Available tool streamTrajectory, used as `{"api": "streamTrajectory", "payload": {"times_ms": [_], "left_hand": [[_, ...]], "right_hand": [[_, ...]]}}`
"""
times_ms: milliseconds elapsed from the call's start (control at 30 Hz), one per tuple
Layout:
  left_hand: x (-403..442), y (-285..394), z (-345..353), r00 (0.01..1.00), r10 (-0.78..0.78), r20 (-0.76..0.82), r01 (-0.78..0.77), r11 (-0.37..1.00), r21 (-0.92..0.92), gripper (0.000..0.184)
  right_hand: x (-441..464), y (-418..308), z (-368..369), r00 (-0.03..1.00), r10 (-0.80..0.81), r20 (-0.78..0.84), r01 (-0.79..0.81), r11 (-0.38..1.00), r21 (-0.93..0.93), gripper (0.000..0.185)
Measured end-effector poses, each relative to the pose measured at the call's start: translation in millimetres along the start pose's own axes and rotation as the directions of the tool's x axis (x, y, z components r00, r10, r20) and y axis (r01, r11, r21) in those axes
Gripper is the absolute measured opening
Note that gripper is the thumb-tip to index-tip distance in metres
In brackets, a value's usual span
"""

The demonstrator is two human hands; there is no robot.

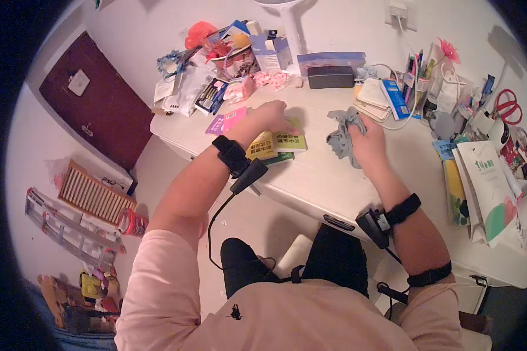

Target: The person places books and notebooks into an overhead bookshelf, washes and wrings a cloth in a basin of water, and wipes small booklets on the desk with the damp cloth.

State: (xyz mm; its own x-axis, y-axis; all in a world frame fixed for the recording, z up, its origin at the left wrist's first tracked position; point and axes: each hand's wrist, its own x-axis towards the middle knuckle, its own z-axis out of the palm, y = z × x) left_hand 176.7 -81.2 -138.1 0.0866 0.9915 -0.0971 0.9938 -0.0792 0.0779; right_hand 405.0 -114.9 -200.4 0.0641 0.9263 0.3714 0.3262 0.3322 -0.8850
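My right hand (366,139) is closed on a crumpled grey cloth (341,137), which rests on the white desk. Over a small group of booklets is my left hand (269,117), its fingers curled; what they hold, if anything, is hidden. A pink booklet (226,121) lies to the left of that hand. Beneath and in front of it are a yellow booklet (262,146) and a yellow-green booklet (294,139), with a darker green edge (284,158) showing under them. The hand and wrist cover part of the booklets.
Along the back of the white desk (328,187) stand a dark box (331,77), a lamp (290,29) and a heaped basket (234,61). Notepads (373,99), a pen holder (416,82), red scissors (508,107) and a paper bag (486,187) crowd the right side.
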Motion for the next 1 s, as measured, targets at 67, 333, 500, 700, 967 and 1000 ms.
{"api": "streamTrajectory", "payload": {"times_ms": [67, 333, 500, 700, 967, 1000], "left_hand": [[-6, -3, -3, 0.994, -0.011, 0.108, 0.012, 1.000, -0.003, 0.088], [-27, 28, -16, 0.887, -0.078, -0.456, -0.172, 0.859, -0.483, 0.051], [-28, 75, 8, 0.977, -0.164, -0.138, -0.132, 0.047, -0.990, 0.015], [-61, 123, 26, 0.998, 0.012, -0.062, -0.049, -0.471, -0.881, 0.017], [-89, 129, 16, 0.985, 0.041, -0.167, -0.144, -0.340, -0.929, 0.026], [-92, 126, 14, 0.978, 0.063, -0.197, -0.162, -0.354, -0.921, 0.028]], "right_hand": [[1, 4, 5, 1.000, -0.011, 0.001, 0.011, 1.000, 0.014, 0.028], [-1, -14, -6, 0.997, -0.012, -0.072, 0.032, 0.958, 0.285, 0.022], [-22, -50, -12, 0.968, -0.168, -0.187, 0.213, 0.942, 0.257, 0.035], [-17, -26, -5, 0.832, -0.554, 0.005, 0.553, 0.830, -0.074, 0.041], [10, -18, -22, 0.912, -0.365, -0.188, 0.325, 0.922, -0.211, 0.033], [16, -16, -31, 0.966, -0.167, -0.196, 0.126, 0.971, -0.205, 0.031]]}}
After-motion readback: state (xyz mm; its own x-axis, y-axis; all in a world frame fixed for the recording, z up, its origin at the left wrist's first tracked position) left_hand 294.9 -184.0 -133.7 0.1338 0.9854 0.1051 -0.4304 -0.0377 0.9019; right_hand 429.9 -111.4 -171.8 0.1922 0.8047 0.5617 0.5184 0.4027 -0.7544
